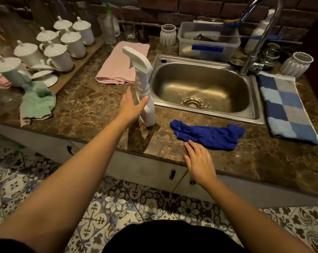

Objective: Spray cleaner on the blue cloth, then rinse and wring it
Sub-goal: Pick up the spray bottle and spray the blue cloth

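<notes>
A white spray bottle (pixel 143 84) stands upright on the marble counter, just left of the steel sink (pixel 202 88). My left hand (pixel 132 105) is open right beside its lower body, thumb against it, fingers spread and not closed around it. A crumpled blue cloth (pixel 209 134) lies on the counter in front of the sink. My right hand (pixel 198 159) rests flat and open at the counter's front edge, fingertips just short of the cloth's near left corner. The tap (pixel 260 33) arches over the sink from the right; no water runs.
A pink cloth (pixel 118 64) lies behind the bottle, a green cloth (pixel 37 103) at the left. White lidded cups (pixel 63 50) fill a wooden tray. A checked towel (pixel 286 108) lies right of the sink, a plastic tub (pixel 209 46) behind it. Water drops dot the counter front.
</notes>
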### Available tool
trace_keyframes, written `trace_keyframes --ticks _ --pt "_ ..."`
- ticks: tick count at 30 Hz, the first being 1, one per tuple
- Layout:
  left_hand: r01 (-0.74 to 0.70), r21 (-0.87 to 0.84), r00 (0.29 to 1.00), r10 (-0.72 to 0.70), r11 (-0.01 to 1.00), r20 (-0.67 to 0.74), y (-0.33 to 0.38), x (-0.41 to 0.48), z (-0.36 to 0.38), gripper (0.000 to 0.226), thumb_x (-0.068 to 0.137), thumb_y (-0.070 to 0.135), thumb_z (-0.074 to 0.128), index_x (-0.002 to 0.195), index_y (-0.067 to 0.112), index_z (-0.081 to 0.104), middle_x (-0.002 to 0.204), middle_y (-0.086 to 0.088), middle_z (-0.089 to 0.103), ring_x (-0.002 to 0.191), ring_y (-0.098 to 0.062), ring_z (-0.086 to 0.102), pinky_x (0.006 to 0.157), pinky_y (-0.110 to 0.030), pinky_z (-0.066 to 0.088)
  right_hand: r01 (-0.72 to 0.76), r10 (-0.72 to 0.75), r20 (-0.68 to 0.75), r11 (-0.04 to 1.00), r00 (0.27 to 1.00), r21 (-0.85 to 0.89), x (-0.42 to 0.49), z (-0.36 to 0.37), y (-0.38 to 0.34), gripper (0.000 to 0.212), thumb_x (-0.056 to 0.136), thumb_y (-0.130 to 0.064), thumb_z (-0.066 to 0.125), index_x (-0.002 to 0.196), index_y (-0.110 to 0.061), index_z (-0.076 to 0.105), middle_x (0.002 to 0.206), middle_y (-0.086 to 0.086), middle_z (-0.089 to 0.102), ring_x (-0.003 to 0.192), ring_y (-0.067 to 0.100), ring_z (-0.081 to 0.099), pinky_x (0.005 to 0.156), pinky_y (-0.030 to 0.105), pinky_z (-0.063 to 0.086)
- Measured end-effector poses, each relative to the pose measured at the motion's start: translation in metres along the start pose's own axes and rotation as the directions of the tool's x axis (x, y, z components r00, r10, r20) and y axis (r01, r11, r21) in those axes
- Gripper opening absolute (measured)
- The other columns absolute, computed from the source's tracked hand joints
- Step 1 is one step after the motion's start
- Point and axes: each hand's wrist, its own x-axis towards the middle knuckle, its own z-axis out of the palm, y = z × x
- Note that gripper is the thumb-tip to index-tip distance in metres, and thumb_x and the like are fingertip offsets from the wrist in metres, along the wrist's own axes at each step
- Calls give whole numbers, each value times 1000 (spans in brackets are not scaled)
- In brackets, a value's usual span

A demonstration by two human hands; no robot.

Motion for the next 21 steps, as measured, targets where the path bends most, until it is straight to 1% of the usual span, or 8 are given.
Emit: trace_keyframes --ticks 3,6,9,12,16,18,20,21 --pt "-65 -68 998 66 996 13 9 12 -2 75 86 47 57 147 21 21 151 -8 30 136 -28 34 110 -50 33 4 -6 -23 998 1000 -68 1 -2 -1 54 94 -41 23 138 -16 42 141 5 47 128 23 44 108 37 35" --pt "-97 -177 994 103 980 27 15 14 1 63 88 37 60 141 19 30 142 -5 41 126 -21 44 105 -40 39 19 -23 -43 995 999 -97 1 0 -1 53 94 -40 25 137 -15 44 139 5 49 127 22 45 109 38 35" --pt "-90 -247 995 98 965 19 14 17 4 67 88 37 61 141 16 27 141 -4 43 122 -16 45 100 -34 39 22 -26 -36 995 999 -100 3 -1 1 53 95 -41 26 138 -15 43 139 4 49 127 22 45 109 37 34" --pt "-69 -275 995 85 959 46 14 18 4 69 87 39 62 141 17 25 143 -3 42 125 -17 44 103 -37 39 24 -26 -21 995 999 -95 4 -1 2 54 95 -42 25 138 -15 43 139 4 49 129 23 44 110 38 33" --pt "-130 -234 980 161 963 118 14 8 3 64 88 32 62 140 18 28 143 -4 43 128 -19 43 107 -40 37 25 -26 -6 996 1000 -85 4 -1 3 56 95 -42 23 139 -15 42 140 5 47 130 23 42 112 38 31" --pt "-148 -233 969 188 961 159 12 0 3 61 88 29 61 139 19 29 139 -1 45 127 -19 44 108 -40 36 29 -29 3 997 1000 -67 4 -2 3 57 94 -44 22 140 -15 41 142 5 45 132 23 40 113 38 29" --pt "-166 -240 960 212 956 180 10 -10 3 58 89 26 61 138 19 31 133 2 46 123 -16 44 107 -38 36 36 -36 -2 999 999 -22 4 -4 2 57 94 -44 22 141 -16 39 145 4 42 134 21 36 114 37 26" --pt "-176 -241 956 225 954 191 10 -16 4 58 89 26 61 139 19 32 134 2 46 122 -15 44 107 -36 35 35 -35 -5 999 999 12 4 -5 3 55 95 -43 25 142 -17 37 146 4 40 136 21 33 115 36 24"
